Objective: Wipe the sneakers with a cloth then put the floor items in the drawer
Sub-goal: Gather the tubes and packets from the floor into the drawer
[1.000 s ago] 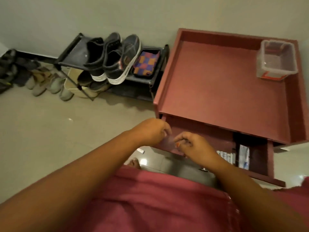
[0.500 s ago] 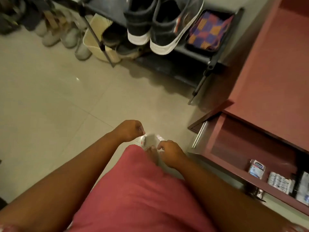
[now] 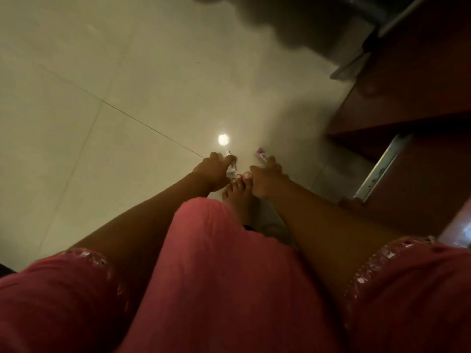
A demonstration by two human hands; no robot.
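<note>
Floor items down low on pale tile floor [image 3: 107,80], just ahead of bare foot [image 3: 238,192]. Small white packet [image 3: 231,167] at L side, gripped by left hand [image 3: 216,171], fingers curled round it; too blurred to read what it is. Small tube w/ purple end [image 3: 262,155] at R side, poking out past right hand [image 3: 265,178], fingers curled round its near end. Both hands near floor level, either side of the toes, close together but apart. Can't tell if either item still touches the tile.

Round bright light reflection [image 3: 223,139] on tile just beyond the hands. Thin grout line [image 3: 122,114] running diagonally from upper L toward left hand.

Reddish-brown cabinet [image 3: 413,80] along R edge. Open drawer [image 3: 433,179] below its top, pulled out, w/ metal slide rail [image 3: 379,169] showing along its side. Drawer inside mostly out of frame; a few pale things at far R edge, too blurred to tell. Dark blurred shape [image 3: 293,19] at top centre-R, w/ metal leg [image 3: 349,64] slanting beside cabinet; not clear enough to name.

Pink garment [image 3: 229,289] filling bottom of view, embroidered sleeve edges [image 3: 382,256] on both upper arms. Whole view dim, motion-blurred.
</note>
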